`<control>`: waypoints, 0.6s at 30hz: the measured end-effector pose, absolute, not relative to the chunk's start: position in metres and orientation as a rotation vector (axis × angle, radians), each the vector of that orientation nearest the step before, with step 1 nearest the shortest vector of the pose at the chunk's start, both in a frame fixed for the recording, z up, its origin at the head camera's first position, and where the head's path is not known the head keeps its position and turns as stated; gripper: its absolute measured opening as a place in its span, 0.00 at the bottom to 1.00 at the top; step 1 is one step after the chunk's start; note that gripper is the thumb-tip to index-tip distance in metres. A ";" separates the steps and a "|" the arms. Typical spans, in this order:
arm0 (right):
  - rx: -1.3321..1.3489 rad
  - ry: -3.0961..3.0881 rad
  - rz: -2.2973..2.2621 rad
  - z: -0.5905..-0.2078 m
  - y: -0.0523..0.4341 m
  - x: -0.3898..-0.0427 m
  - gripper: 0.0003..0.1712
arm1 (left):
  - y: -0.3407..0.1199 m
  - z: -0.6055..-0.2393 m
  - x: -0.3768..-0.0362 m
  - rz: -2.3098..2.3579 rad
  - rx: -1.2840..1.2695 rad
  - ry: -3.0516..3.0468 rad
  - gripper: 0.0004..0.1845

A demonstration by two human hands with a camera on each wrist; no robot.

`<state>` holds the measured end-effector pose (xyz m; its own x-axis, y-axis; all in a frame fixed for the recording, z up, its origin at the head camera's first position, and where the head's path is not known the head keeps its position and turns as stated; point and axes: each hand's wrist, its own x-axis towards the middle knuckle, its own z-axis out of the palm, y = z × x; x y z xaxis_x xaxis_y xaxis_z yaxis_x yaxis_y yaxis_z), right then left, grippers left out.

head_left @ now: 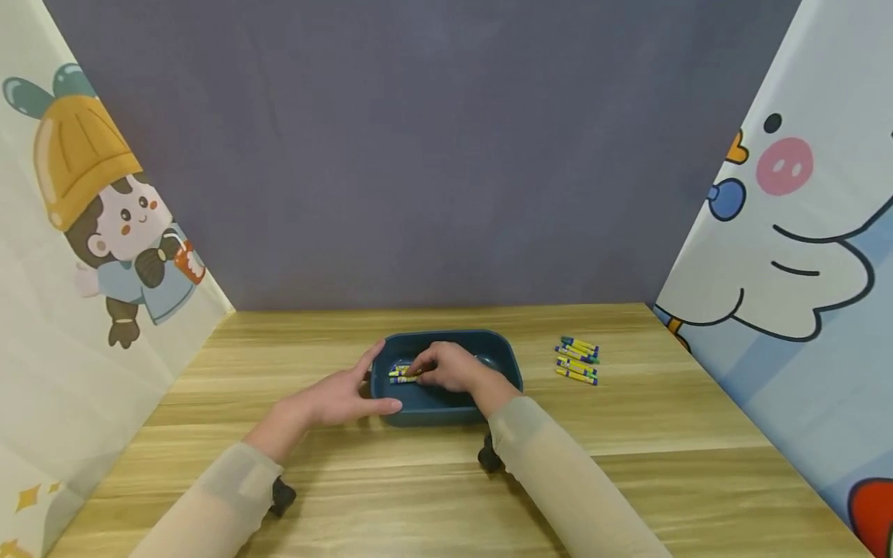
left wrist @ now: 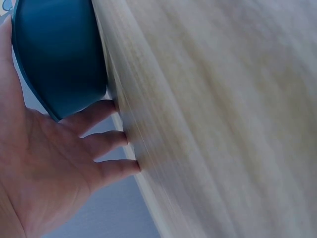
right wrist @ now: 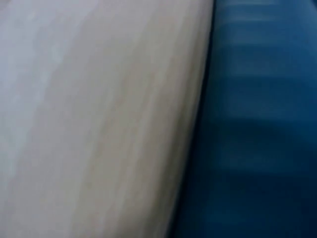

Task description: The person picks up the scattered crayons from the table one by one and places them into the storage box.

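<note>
Dark blue tray (head_left: 446, 403) sits mid-table on the wooden table (head_left: 628, 434). Left hand (head_left: 342, 397) braces the tray's left wall, fingers straight and spread, thumb along the near corner; the left wrist view confirms the palm flat against the blue side with fingertips on the wood. Right hand (head_left: 449, 366) is down inside the tray, fingers curled, pinching a yellow-and-blue crayon (head_left: 403, 375) at the tray's left end; other crayons seem to lie there, count unclear. A loose cluster of crayons (head_left: 577, 359) lies on the table right of the tray, well apart from it. Right wrist view is blurred: only tray wall and wood. Judgement: lay the crayon flat alongside the others, keep the left hand steadying the wall so the tray does not slide.
</note>
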<state>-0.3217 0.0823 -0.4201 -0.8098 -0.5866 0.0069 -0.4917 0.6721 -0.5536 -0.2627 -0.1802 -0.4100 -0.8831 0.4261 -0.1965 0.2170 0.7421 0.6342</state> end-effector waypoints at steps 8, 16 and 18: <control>-0.883 2.727 -0.797 -0.423 0.080 -0.324 0.12 | -0.181 -0.411 -0.263 0.880 0.488 2.618 0.67; -0.859 2.727 -0.859 -0.419 0.082 -0.323 0.13 | -0.181 -0.411 -0.263 0.883 0.498 2.619 0.67; -0.845 2.717 -0.905 -0.416 0.084 -0.322 0.13 | -0.181 -0.411 -0.263 0.887 0.502 2.621 0.67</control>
<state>-0.3219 0.0840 -0.4164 -0.8289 -0.5586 0.0295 -0.4648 0.6584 -0.5921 -0.2634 -0.1811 -0.4110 -0.8840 0.4261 -0.1923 0.2218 0.7444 0.6298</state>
